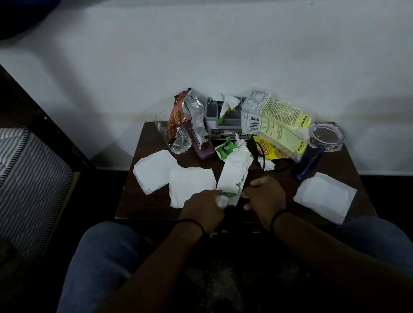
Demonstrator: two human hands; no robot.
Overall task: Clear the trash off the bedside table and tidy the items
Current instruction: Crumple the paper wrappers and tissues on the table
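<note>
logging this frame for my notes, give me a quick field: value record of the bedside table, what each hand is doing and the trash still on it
surface: dark wooden bedside table against a white wall
left hand: left hand grips the near end of a white and green paper wrapper
right hand: right hand rests on the table beside the wrapper, holding nothing I can see
loose paper: three white napkins
other trash: red foil packet, yellow-green packets
glassware: drinking glass, ashtray

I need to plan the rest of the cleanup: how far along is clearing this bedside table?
Nothing looks cleared yet. In hand: the left hand grips the white-and-green wrapper, with the right hand beside it on the table. Left: three flat white napkins, the red foil packet, the yellow packets, and tidying the glass ashtray.
</note>
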